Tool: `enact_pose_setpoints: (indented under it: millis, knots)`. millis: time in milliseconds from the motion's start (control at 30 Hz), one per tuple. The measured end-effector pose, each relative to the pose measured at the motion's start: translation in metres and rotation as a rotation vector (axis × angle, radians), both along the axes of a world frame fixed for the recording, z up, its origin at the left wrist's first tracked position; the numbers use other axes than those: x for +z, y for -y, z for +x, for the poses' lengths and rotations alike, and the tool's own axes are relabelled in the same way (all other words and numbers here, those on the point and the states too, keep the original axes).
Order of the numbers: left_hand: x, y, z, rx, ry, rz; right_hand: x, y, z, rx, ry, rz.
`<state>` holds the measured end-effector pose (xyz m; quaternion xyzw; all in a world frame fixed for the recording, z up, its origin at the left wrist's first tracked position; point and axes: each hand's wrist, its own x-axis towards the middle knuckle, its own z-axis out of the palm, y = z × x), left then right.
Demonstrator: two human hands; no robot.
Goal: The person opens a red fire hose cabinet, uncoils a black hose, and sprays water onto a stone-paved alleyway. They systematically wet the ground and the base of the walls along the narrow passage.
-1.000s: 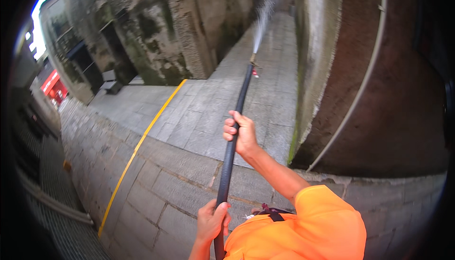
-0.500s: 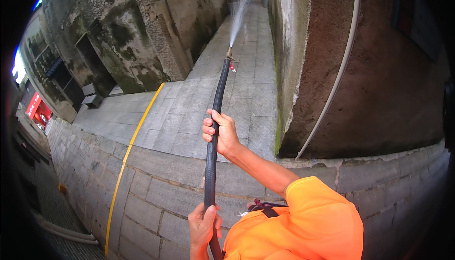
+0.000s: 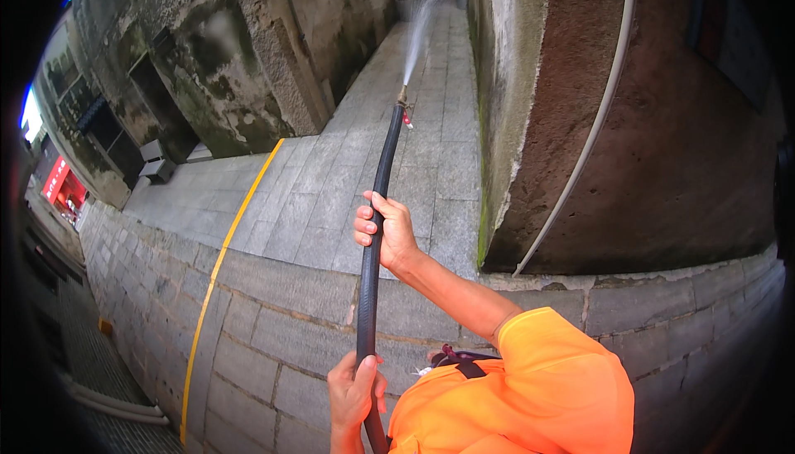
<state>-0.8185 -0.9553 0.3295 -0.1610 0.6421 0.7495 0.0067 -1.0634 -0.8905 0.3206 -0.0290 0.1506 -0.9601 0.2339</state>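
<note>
The left hand [image 3: 354,389] and right hand [image 3: 387,229] clasp the black hose [image 3: 369,297], which runs forward to its nozzle [image 3: 402,96], nearer the right.

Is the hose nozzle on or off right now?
On: a white spray shoots from the nozzle at the far end of the black hose.

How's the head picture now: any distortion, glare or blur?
Head view: the pale pipe bows, and the corners fall black; same view, the orange shirt looks overbright, the water spray blurs into haze, the black hose reads clearly.
</note>
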Motion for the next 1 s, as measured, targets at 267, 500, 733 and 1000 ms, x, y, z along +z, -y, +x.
enact_pose_setpoints:
  millis: [267, 500, 733, 1000]
  knots:
    - [-0.021, 0.000, -0.001, 0.003, 0.076, -0.006, -0.048, 0.006, -0.004, 0.023, 0.151, 0.084]
    - [-0.029, 0.002, 0.007, 0.045, 0.121, -0.025, -0.068, 0.022, 0.002, 0.088, 0.184, 0.118]
    - [-0.030, 0.003, 0.012, 0.094, 0.103, 0.023, -0.055, 0.032, 0.008, 0.125, 0.163, 0.125]
    - [-0.027, 0.005, 0.012, 0.109, 0.089, 0.021, -0.054, 0.040, 0.005, 0.136, 0.156, 0.121]
